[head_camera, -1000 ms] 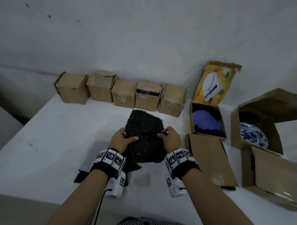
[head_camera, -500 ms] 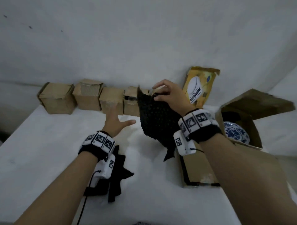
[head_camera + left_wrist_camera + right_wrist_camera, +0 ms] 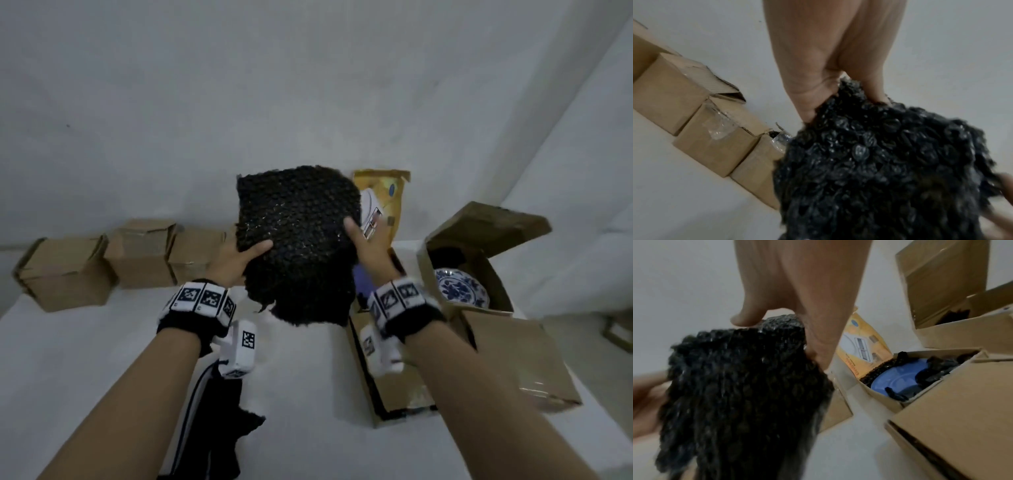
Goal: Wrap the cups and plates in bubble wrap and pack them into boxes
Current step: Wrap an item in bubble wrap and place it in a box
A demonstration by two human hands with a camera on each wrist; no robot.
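A bundle in black bubble wrap [image 3: 299, 245] is held up above the white table, with what is inside hidden. My left hand [image 3: 239, 258] grips its left edge, thumb on the front; the left wrist view shows the fingers [image 3: 807, 91] pinching the black bubble wrap [image 3: 879, 170]. My right hand [image 3: 364, 251] grips its right edge, thumb [image 3: 748, 316] pressed on top of the wrap [image 3: 740, 386]. A blue plate [image 3: 898, 382] lies on black wrap in an open box [image 3: 875, 391] just right of the bundle. A blue-and-white plate [image 3: 460, 287] sits in another open box [image 3: 479, 260] at the far right.
Several small closed cardboard boxes [image 3: 140, 253] line the wall at the back left. A yellow product box [image 3: 383, 202] leans against the wall behind the bundle. A loose piece of black wrap [image 3: 219, 421] lies on the table [image 3: 85, 349] by my left forearm. Box flaps [image 3: 513, 356] lie open at the right.
The left hand, free half a second ago, now grips the bundle's left edge. Both hands have lifted the bundle higher and turned its flat face towards me.
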